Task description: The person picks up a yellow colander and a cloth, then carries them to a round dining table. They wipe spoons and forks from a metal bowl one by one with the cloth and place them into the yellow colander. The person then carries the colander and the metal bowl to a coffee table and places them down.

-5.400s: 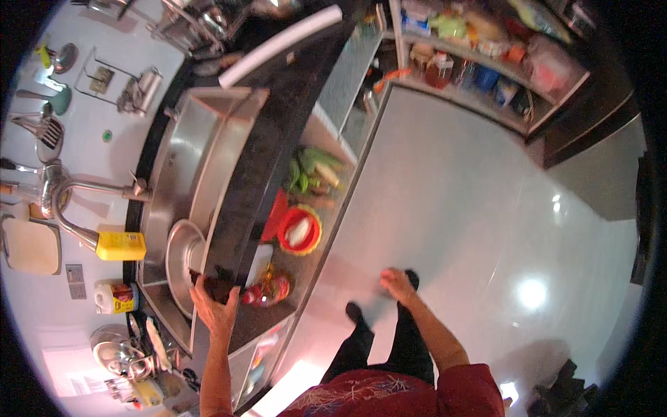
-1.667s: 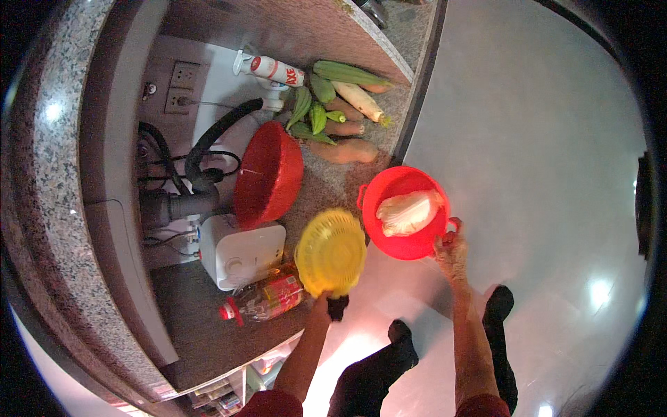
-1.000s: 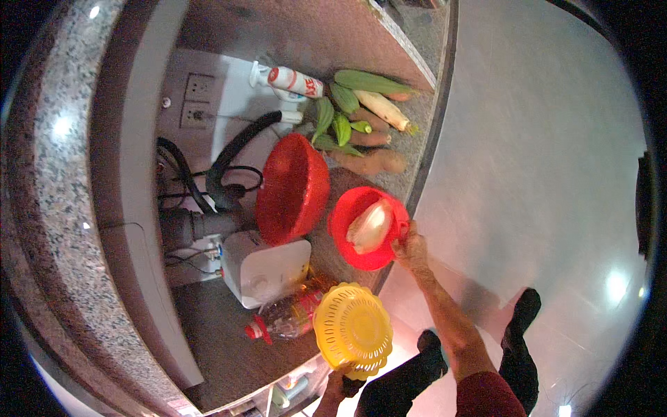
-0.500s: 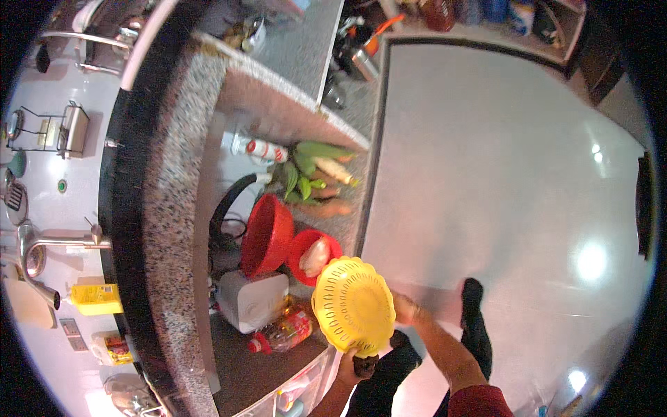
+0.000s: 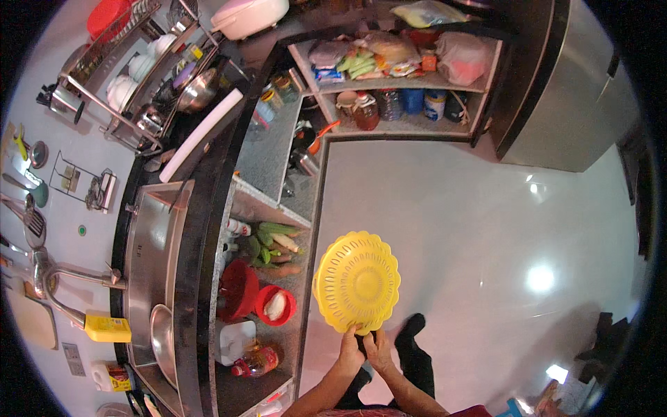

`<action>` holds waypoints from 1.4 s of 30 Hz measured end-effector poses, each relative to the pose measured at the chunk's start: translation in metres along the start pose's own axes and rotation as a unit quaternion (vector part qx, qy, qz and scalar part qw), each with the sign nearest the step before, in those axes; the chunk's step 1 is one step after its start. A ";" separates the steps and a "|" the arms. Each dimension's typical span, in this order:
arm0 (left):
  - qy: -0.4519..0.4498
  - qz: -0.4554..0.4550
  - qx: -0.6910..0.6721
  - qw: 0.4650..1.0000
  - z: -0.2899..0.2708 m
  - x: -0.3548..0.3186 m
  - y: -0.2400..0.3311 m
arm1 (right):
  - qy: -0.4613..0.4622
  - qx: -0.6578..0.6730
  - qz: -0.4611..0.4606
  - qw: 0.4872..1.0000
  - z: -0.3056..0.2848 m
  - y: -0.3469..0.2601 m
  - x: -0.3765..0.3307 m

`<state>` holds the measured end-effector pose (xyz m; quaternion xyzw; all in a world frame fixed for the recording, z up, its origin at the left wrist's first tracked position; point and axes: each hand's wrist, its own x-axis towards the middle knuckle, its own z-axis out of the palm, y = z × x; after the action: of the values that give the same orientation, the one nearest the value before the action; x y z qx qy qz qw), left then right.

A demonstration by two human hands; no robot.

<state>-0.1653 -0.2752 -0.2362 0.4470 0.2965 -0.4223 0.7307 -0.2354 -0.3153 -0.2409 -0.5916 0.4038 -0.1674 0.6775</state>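
Note:
A yellow plastic colander (image 5: 365,281) with a scalloped rim and slotted sides is held out in front of me, above the floor. My left hand (image 5: 351,349) grips its near rim, thumb on top. Close beside it, my right hand (image 5: 379,351) is closed on the same rim. The fingers under the rim are hidden. Left of the colander, on the low shelf, sit a small red bowl (image 5: 276,306) with something pale in it and a larger red bowl (image 5: 237,288).
Vegetables (image 5: 278,243) and a clear bottle with a red cap (image 5: 257,363) lie on that shelf. Above it runs a dark counter edge (image 5: 208,278) with a steel sink (image 5: 149,278). A stocked shelf unit (image 5: 403,87) and a fridge (image 5: 566,90) stand at the back.
My right hand has moved from the colander's right side to its near rim, beside my left hand. The view has shifted, showing more of the sink, back shelves and fridge.

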 end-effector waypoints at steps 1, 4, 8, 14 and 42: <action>-0.015 0.003 -0.002 1.000 0.014 -0.001 -0.003 | 0.029 -0.040 -0.014 0.999 -0.011 -0.014 0.002; -0.023 -0.004 -0.011 1.000 0.041 0.011 0.013 | 0.170 -0.047 0.047 0.983 -0.073 -0.002 0.014; -0.095 0.160 0.095 0.978 0.115 0.008 0.050 | 0.276 0.119 -0.023 0.954 -0.191 -0.128 0.045; -0.160 0.052 0.092 0.982 0.217 -0.023 0.029 | 0.311 -0.117 -0.246 0.911 -0.223 -0.255 0.148; -0.454 -0.023 0.265 0.850 0.546 -0.062 -0.155 | 0.582 -0.375 -0.149 0.705 -0.519 -0.294 0.193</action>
<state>-0.3005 -0.7844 -0.0170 0.3752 -0.1817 -0.6576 0.6275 -0.4291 -0.8695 -0.0192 -0.6342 0.6545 -0.4117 -0.0043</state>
